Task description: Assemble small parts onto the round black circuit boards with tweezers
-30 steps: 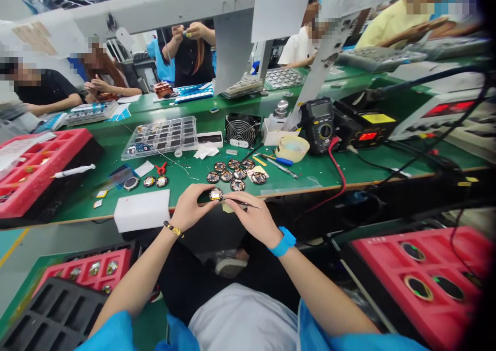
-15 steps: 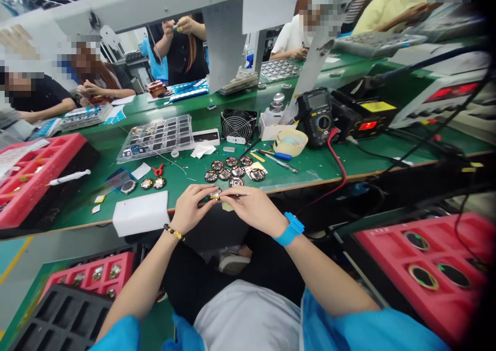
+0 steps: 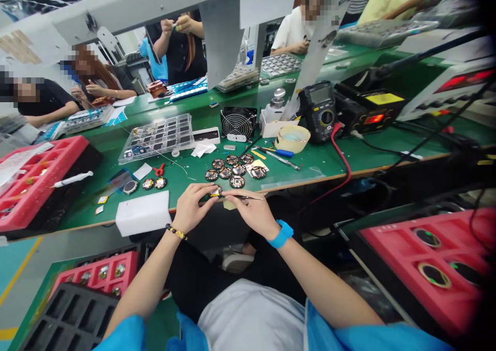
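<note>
At the bench's front edge, my left hand (image 3: 192, 207) pinches a small round circuit board (image 3: 216, 191) with a silver and yellow part on it. My right hand (image 3: 256, 214) grips a pair of thin metal tweezers (image 3: 251, 198), their tips by the board and partly hidden by my fingers. Just beyond my hands lie several round circuit boards (image 3: 225, 172) in a cluster. Two more round boards with silver parts (image 3: 160, 182) sit to the left, near red clips (image 3: 159, 170). A white foam block (image 3: 142, 213) rests left of my left hand.
Behind the boards stand a clear compartment tray (image 3: 158, 137), a small fan (image 3: 238, 123), a tape roll (image 3: 292, 138) and a multimeter (image 3: 318, 112). Pink foam trays (image 3: 422, 258) flank me. A syringe (image 3: 73, 179) lies at left. Co-workers sit across the bench.
My right hand has shifted and turned slightly, so more of the tweezers shows. My left hand keeps its pinch on the round board. The view has moved a little.
</note>
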Demonstrator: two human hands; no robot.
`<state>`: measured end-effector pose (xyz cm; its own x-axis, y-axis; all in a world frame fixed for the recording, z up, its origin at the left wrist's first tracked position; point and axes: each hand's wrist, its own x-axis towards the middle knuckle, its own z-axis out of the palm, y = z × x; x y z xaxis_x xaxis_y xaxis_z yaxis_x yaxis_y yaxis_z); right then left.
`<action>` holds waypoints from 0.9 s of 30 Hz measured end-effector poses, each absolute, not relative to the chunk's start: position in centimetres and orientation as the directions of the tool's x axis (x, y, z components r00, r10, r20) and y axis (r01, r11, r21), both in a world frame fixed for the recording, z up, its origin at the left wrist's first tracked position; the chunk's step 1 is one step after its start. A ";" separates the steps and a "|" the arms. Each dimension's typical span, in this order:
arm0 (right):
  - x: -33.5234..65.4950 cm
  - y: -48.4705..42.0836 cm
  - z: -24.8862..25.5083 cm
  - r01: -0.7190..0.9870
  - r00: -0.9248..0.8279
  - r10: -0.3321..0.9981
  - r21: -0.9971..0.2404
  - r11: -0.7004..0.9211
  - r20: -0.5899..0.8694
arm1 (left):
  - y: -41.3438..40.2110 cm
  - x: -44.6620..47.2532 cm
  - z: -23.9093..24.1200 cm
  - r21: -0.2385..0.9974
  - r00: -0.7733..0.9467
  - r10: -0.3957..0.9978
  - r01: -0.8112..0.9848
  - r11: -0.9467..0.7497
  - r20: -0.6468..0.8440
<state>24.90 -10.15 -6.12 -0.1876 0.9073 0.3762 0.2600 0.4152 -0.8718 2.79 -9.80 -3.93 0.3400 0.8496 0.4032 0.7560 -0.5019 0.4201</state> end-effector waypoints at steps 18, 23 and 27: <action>24.0 -10.3 -6.8 0.216 -0.146 0.853 -0.825 0.522 0.502 | -9.8 3.1 -4.0 0.412 0.302 0.858 0.778 -0.474 0.416; 22.9 -10.6 -7.8 0.178 -0.036 0.842 -0.825 0.536 0.539 | -9.6 3.2 -4.0 0.427 0.276 0.865 0.781 -0.456 0.419; 22.3 -10.6 -8.0 0.166 -0.004 0.830 -0.818 0.551 0.558 | -9.5 3.2 -4.1 0.442 0.251 0.881 0.789 -0.427 0.402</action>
